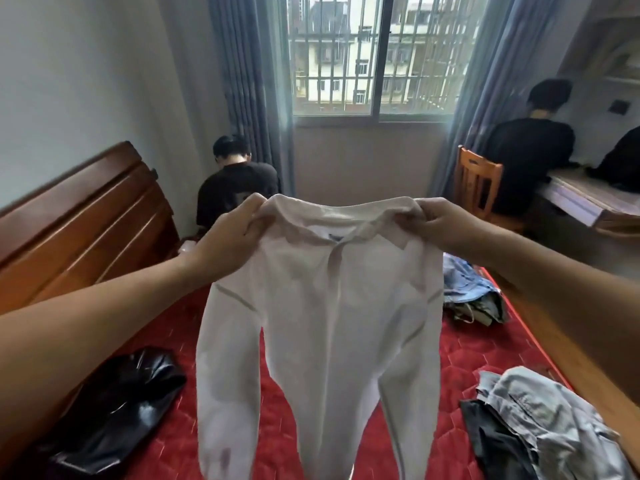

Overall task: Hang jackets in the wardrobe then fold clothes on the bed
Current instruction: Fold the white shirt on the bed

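Over the bed (450, 355), hands (235, 233) (443, 226) grip a white shirt (332, 306).

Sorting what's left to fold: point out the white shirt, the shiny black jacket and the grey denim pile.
white shirt (325, 323), head view, middle of its front
shiny black jacket (114, 410), head view, its glossy middle
grey denim pile (540, 407), head view, top garment

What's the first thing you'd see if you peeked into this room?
A big white shirt hangs in the middle, held up at its shoulders by the left hand and the right hand. Under it lies a bright red bed, with a shiny black jacket crumpled at its near left.
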Demonstrator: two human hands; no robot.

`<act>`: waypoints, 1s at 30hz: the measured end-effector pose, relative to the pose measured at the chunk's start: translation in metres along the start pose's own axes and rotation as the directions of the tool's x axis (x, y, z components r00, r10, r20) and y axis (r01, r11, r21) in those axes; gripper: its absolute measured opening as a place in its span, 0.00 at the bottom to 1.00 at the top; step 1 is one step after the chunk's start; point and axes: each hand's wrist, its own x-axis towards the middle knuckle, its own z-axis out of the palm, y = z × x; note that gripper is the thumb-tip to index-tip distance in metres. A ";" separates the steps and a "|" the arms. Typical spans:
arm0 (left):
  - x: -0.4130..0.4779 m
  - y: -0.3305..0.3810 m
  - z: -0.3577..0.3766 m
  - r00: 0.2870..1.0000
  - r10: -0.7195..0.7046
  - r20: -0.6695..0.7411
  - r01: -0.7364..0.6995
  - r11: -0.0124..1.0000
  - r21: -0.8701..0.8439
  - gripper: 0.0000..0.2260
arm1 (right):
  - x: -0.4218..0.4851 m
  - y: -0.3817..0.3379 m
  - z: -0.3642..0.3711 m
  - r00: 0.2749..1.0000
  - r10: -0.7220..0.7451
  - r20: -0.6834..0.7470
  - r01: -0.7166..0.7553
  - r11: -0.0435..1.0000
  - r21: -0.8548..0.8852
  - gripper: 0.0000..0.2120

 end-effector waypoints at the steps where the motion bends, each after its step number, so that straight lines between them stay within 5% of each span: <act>1: -0.007 -0.007 0.007 1.000 -0.007 0.010 0.007 1.000 -0.002 0.09 | -0.002 0.010 0.005 1.000 -0.011 -0.013 0.010 1.000 -0.004 0.06; 7: -0.032 -0.039 0.048 0.996 0.029 0.090 -0.036 0.996 0.077 0.08 | 0.002 0.074 0.025 0.992 -0.125 -0.029 0.105 0.923 -0.370 0.10; 12: -0.036 -0.070 0.091 0.979 -0.073 0.192 0.056 0.994 0.094 0.06 | 0.018 0.134 0.034 0.985 -0.150 0.080 0.169 0.815 -0.554 0.20; 22: -0.045 -0.152 0.185 0.919 -0.270 0.287 0.249 0.963 0.107 0.11 | 0.070 0.253 0.067 0.966 -0.030 0.257 0.166 0.832 -0.530 0.15; 30: 0.016 -0.264 0.247 0.938 -0.196 0.286 0.107 0.948 0.301 0.11 | 0.178 0.350 0.113 0.976 0.008 0.219 0.134 0.770 -0.623 0.08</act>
